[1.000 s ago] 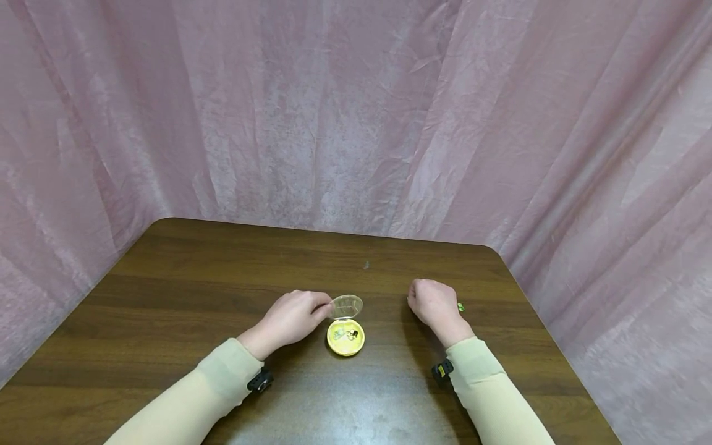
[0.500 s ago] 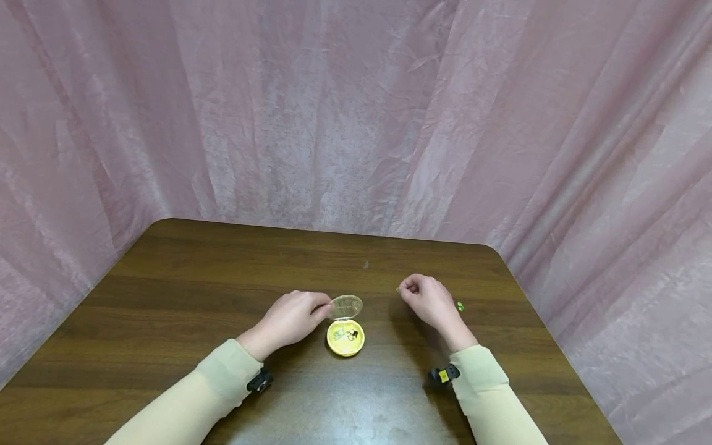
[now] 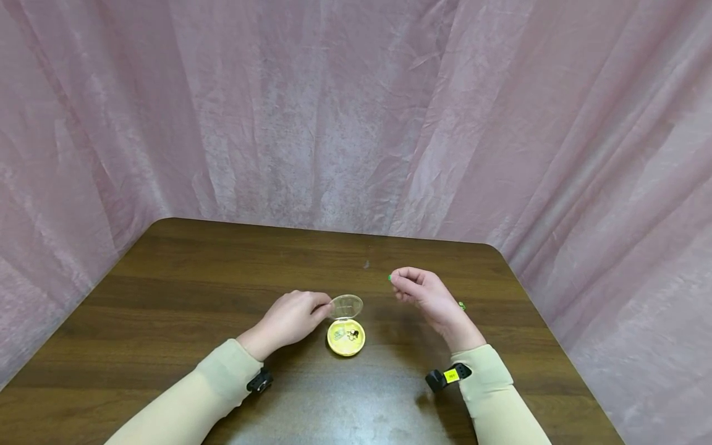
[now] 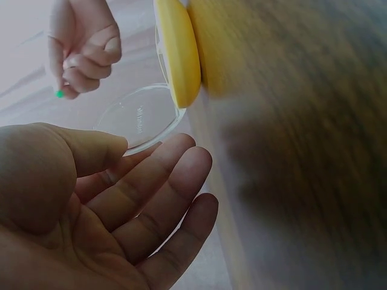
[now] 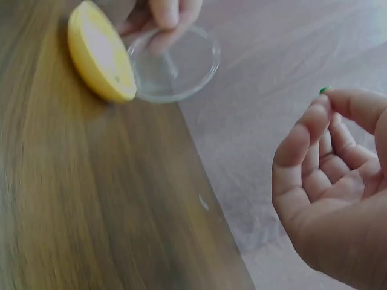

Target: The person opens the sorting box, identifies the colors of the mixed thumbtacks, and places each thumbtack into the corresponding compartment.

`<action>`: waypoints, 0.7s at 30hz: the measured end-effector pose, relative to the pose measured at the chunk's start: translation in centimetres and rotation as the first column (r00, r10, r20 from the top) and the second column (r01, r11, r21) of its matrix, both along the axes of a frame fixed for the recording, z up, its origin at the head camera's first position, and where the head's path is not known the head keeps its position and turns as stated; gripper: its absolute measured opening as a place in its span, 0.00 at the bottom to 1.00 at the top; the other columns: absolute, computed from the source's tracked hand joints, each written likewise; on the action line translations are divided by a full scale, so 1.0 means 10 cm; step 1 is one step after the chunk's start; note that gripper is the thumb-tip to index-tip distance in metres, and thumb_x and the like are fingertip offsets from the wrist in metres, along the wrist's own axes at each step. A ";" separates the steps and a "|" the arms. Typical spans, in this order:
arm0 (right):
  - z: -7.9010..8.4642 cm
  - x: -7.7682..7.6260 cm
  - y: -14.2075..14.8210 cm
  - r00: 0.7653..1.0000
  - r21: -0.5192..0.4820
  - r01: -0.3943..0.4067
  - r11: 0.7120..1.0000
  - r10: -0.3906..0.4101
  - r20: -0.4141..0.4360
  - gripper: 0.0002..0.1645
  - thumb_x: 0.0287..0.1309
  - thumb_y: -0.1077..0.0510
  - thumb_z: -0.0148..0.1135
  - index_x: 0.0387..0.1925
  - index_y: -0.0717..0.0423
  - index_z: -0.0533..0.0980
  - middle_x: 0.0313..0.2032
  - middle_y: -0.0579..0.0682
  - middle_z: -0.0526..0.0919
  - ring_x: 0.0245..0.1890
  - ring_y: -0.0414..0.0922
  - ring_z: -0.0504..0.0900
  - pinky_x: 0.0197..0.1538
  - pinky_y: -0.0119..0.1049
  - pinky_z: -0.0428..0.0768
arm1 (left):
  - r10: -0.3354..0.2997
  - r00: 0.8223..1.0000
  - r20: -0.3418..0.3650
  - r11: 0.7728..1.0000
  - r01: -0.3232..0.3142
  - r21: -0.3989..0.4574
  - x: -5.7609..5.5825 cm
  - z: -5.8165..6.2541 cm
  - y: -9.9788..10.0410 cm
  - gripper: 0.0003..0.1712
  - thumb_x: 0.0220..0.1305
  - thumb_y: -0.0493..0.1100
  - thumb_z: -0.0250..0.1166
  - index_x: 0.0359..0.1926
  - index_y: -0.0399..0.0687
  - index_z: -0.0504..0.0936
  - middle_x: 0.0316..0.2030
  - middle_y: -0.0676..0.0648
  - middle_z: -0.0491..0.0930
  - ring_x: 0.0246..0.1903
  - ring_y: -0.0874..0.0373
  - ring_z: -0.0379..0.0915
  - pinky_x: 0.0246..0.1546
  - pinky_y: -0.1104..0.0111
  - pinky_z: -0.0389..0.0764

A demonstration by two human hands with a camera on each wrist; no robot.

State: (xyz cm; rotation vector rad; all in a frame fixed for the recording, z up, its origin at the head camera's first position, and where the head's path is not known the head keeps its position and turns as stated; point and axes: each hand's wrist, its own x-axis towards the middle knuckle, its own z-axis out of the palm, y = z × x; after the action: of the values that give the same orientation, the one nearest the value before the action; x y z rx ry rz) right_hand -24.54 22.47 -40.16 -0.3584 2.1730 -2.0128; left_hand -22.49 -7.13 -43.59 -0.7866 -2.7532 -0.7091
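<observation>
A round yellow case (image 3: 346, 351) stands on the table with its clear lid (image 3: 348, 305) raised; small dark and pale pieces lie inside. My left hand (image 3: 292, 316) pinches the lid's left edge between thumb and fingers, as the left wrist view shows the lid (image 4: 142, 118) up close. To the right, my right hand (image 3: 431, 300) is lifted over the table. Between its thumb and forefinger it pinches a tiny green piece (image 5: 325, 90), mostly covered by the fingertips, so its kind cannot be made out. Another small green piece (image 3: 461, 306) lies just beyond the right wrist.
The brown wooden table (image 3: 222, 259) reaches back to a pink curtain (image 3: 334, 123), which also hangs along both sides. A small pale mark (image 3: 366, 264) shows on the tabletop beyond the case. Each wrist wears a black strapped camera.
My right hand has risen and shifted slightly left, turning so the thumb side shows; the green piece at its fingertips has come into sight. The left hand and case stay put.
</observation>
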 end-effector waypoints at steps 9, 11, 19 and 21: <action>0.12 0.12 -0.10 0.930 -0.414 -0.329 0.849 0.366 0.013 0.08 0.75 0.62 0.48 0.39 0.56 0.73 0.30 0.47 0.70 0.31 0.41 0.68 0.39 0.34 0.68 | 0.000 1.000 -0.002 1.000 0.000 0.000 -0.01 -0.01 0.00 0.09 0.70 0.50 0.61 0.40 0.59 0.87 0.31 0.64 0.81 0.27 0.67 0.73 0.33 0.66 0.73; 0.16 0.16 -0.13 0.901 -0.456 -0.390 0.800 0.433 -0.012 0.09 0.75 0.62 0.45 0.38 0.56 0.72 0.30 0.47 0.67 0.31 0.41 0.66 0.39 0.35 0.65 | -0.001 1.000 -0.004 1.000 0.001 -0.001 -0.01 -0.01 0.00 0.08 0.70 0.50 0.61 0.40 0.59 0.87 0.31 0.64 0.81 0.27 0.67 0.73 0.34 0.65 0.74; 0.31 0.34 -0.25 0.807 -0.522 -0.536 0.664 0.584 -0.086 0.14 0.76 0.63 0.40 0.36 0.53 0.73 0.30 0.45 0.66 0.30 0.41 0.62 0.39 0.34 0.62 | 0.000 1.000 -0.011 1.000 0.000 -0.003 -0.01 -0.01 -0.01 0.08 0.70 0.50 0.61 0.39 0.60 0.87 0.31 0.65 0.80 0.27 0.68 0.73 0.33 0.66 0.74; 0.33 0.37 -0.26 0.789 -0.527 -0.560 0.640 0.606 -0.103 0.16 0.76 0.63 0.39 0.36 0.53 0.73 0.30 0.45 0.67 0.30 0.41 0.62 0.39 0.34 0.61 | 0.001 1.000 -0.012 1.000 -0.001 -0.004 -0.01 -0.01 -0.01 0.08 0.70 0.50 0.61 0.39 0.59 0.87 0.31 0.65 0.80 0.27 0.68 0.73 0.33 0.66 0.74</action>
State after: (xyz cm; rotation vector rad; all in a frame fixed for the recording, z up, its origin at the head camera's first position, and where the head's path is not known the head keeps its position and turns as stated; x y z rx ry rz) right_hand -20.86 19.85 -36.89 -0.8990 1.1472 -2.1089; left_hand -22.57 -7.22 -43.74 -0.7876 -2.7444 -0.6968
